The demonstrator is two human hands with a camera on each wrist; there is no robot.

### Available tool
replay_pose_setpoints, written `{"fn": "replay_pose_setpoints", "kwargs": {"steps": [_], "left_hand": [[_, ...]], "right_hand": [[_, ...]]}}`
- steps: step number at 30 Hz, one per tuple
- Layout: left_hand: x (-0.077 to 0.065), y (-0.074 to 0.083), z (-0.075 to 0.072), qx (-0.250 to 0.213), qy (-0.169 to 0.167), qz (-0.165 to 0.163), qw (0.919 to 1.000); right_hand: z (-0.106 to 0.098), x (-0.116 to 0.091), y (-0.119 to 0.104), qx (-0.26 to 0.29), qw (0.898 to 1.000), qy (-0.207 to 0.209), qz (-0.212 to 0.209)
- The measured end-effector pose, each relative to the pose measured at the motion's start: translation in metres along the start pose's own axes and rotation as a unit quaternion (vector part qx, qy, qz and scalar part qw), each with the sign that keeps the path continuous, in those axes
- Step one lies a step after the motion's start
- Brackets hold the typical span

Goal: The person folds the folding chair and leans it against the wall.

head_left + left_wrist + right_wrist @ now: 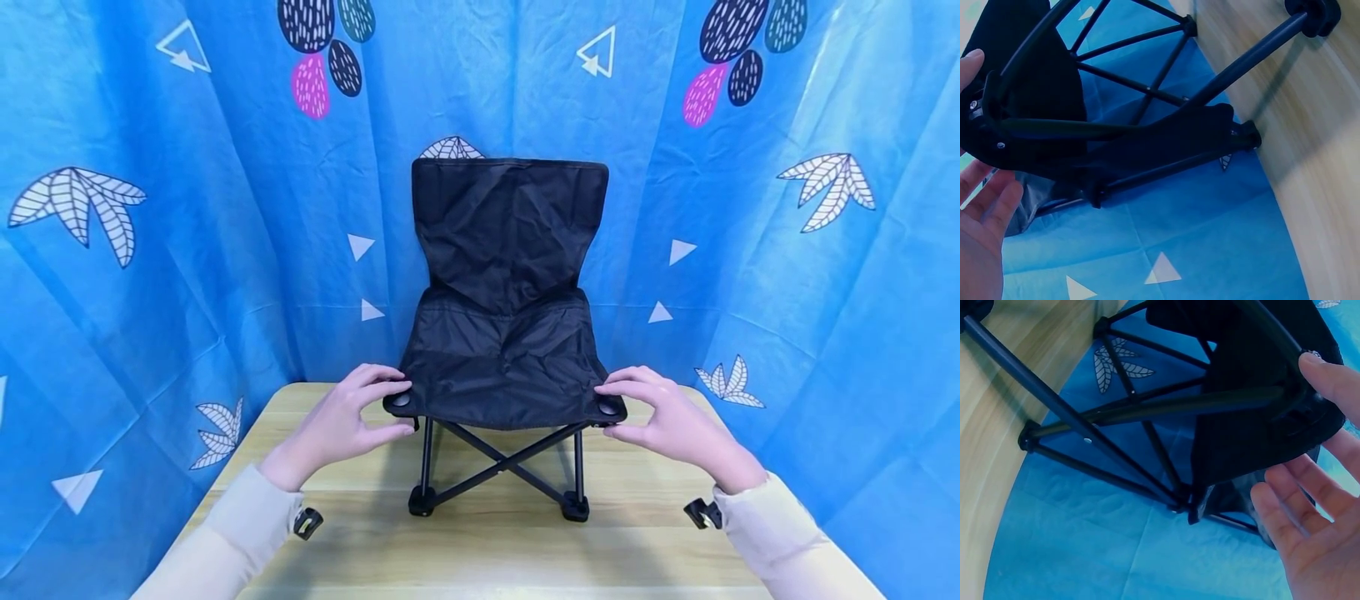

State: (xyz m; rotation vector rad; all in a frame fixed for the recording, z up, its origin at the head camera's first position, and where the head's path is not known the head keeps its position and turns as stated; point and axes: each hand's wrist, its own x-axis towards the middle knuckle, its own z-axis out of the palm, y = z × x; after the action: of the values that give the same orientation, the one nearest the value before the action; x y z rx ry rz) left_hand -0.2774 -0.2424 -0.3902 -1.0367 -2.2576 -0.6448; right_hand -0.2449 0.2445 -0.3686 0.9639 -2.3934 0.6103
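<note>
A black folding camp chair (502, 367) stands unfolded on the table, fabric seat and backrest facing me. My left hand (348, 425) grips the seat's front left corner, fingers on top and thumb below. At the front right corner my right hand (671, 417) holds the seat the same way, fingertips beside the round black cap (607, 407). Crossed metal legs (502, 464) end in black plastic feet (575, 506). From below, the left wrist view shows the chair's tubes (1247, 59) and the left fingers (1004, 206); the right wrist view shows the right thumb (1335, 381) at the corner joint.
The light wood table (487, 550) lies under the chair. Blue patterned curtains (225, 208) hang behind it and on both sides, close to the table's edges. Black wrist mounts (307, 522) sit at both cuffs.
</note>
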Motion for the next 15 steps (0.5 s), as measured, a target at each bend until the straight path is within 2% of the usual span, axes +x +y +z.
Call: {"fn": "replay_pose_setpoints", "kwargs": {"steps": [4,15], "left_hand": [[-0.0017,-0.001,0.001,0.002,0.002,0.003,1.0],[0.0015,0.0001,0.0014,0.025,0.003,0.018,0.9995]], "right_hand": [[0.0023,-0.002,0.0011,-0.005,1.0,0.014,0.001],[0.0068,-0.0038,0.0004,-0.003,1.0,0.011,-0.016]]}}
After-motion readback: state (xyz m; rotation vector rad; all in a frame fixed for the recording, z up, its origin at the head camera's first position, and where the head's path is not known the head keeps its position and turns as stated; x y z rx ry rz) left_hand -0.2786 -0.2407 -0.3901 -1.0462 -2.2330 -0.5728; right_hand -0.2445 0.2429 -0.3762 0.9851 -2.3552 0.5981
